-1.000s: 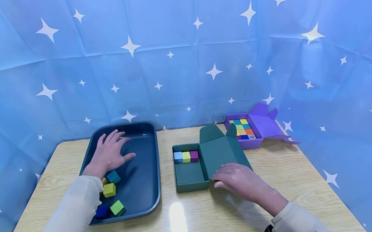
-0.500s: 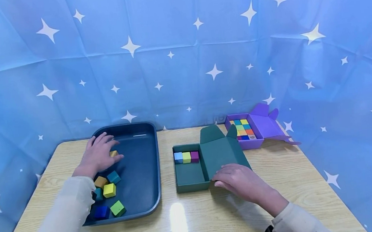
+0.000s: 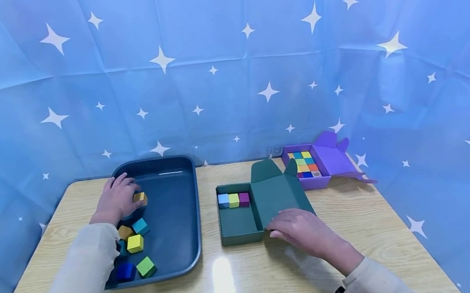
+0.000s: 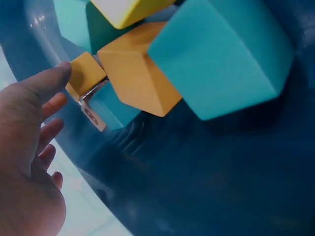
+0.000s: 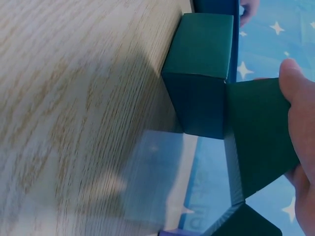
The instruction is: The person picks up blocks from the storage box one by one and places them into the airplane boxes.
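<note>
A creased blue backdrop [image 3: 228, 85] with white stars encloses a pale wood-grain worktop [image 3: 258, 282], marked by a streak of glare [image 3: 225, 286]. The worktop carries a dark blue tray [image 3: 173, 239], an open green box [image 3: 239, 225] and an open purple box [image 3: 317, 183]. The right hand [image 3: 304, 231] grips the green box's lid [image 3: 280, 192] between thumb and fingers; the left hand [image 3: 116, 199], nearly closed, pinches an orange cube [image 3: 142, 198] inside the tray.

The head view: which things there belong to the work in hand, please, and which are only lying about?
Likely in use:
tray and its loose cubes
orange cube at the left hand
green box and its three cubes
lid, held by the right hand

Seemingly just lying about:
purple box, filled with cubes, no hand touching it
</note>
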Demonstrator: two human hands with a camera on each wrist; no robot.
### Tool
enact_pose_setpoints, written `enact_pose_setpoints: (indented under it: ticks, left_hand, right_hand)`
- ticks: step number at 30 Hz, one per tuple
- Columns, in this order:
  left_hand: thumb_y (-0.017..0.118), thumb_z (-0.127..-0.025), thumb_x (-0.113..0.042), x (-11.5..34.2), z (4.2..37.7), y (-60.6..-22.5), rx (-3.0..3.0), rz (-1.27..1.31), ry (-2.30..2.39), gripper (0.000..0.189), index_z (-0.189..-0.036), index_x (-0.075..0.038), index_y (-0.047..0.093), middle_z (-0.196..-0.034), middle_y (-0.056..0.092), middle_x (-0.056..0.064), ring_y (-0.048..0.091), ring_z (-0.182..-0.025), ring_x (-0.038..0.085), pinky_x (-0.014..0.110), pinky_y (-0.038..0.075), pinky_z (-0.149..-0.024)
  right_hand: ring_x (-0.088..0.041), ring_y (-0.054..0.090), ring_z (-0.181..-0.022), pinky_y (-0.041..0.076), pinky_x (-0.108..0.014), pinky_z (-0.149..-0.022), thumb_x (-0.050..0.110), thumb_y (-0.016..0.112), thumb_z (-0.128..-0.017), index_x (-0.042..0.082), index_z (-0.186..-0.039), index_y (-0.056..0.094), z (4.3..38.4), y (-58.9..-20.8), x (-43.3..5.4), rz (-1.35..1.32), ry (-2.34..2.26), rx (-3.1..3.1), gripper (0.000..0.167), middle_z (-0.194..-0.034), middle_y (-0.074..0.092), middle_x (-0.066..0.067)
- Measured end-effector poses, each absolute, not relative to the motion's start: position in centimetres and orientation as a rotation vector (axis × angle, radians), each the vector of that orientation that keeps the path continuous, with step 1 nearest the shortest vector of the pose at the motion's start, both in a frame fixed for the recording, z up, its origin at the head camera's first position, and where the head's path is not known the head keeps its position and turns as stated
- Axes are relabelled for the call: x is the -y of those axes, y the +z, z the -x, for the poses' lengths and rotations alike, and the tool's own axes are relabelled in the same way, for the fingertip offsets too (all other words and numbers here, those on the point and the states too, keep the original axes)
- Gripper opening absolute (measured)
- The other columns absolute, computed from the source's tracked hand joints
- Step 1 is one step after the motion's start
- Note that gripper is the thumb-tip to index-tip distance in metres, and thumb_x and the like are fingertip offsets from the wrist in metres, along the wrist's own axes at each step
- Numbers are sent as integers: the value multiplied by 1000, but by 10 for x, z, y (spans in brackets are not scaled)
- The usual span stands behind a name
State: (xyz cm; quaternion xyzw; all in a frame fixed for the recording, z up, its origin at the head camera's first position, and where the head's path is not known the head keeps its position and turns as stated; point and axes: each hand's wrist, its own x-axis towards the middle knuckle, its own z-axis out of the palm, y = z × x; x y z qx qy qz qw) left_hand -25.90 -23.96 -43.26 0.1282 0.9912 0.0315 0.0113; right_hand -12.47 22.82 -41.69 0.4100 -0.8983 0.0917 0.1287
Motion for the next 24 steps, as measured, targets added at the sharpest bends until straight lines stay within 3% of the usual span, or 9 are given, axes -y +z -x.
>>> enact_pose_setpoints:
  ticks: [10,24]
  left_hand:
    - [74,-86,-27,242,258,-437,-3108,-414,44,40,-116,-2,68,-138,52,26,22,-143,47,64,13,-119]
    - [70,-88,-30,242,258,-433,-3103,-439,47,34,-108,-2,70,-138,52,25,19,-145,46,62,12,-119]
  right_hand:
    - [-8,70,-92,56,-36,-94,24,67,-91,19,-103,72,124,-416,-226,-1193,239,2594,14,-94,73,11]
    - [-8,66,-103,54,-34,-95,32,60,-96,22,-112,71,120,-422,-230,-1182,236,2665,22,-107,72,11]
